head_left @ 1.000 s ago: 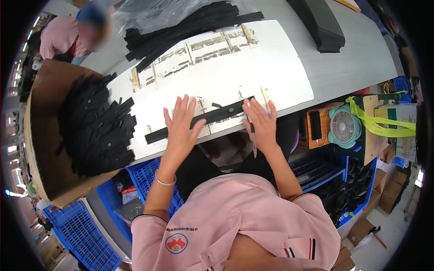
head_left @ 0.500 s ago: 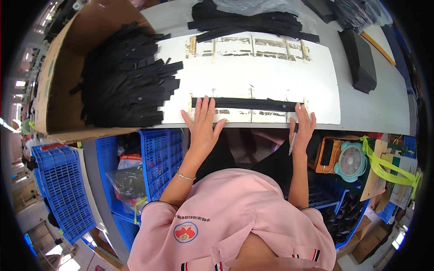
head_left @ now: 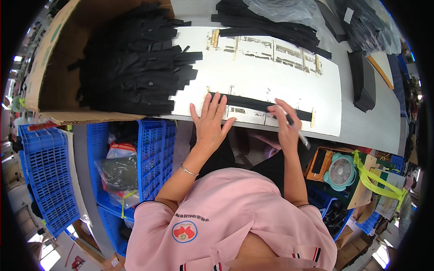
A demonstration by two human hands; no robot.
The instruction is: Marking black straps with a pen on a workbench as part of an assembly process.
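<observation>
A long black fabric strip (head_left: 248, 101) lies along the near part of a white board (head_left: 316, 74) that carries dark smudges and drawn lines. My left hand (head_left: 210, 119) is spread flat, its fingertips pressing on the strip's left end. My right hand (head_left: 286, 126) is closed around a slim pen (head_left: 302, 137), whose rear end points back toward me. The fingertips of that hand are at the strip, right of its middle. Whether the pen's tip touches the fabric is hidden by the fingers.
An open cardboard box (head_left: 52, 67) at the left spills a heap of black strips (head_left: 135, 67) onto the board. More black strips (head_left: 271, 29) lie at its far edge, by clear plastic (head_left: 294, 11). Blue crates (head_left: 156, 158) and a small teal fan (head_left: 340, 171) stand below table level.
My right hand has left the strip's right end and moved left along it, its fingers now gathered on the pen. My left hand stays on the left end. The view has shifted and tilted slightly.
</observation>
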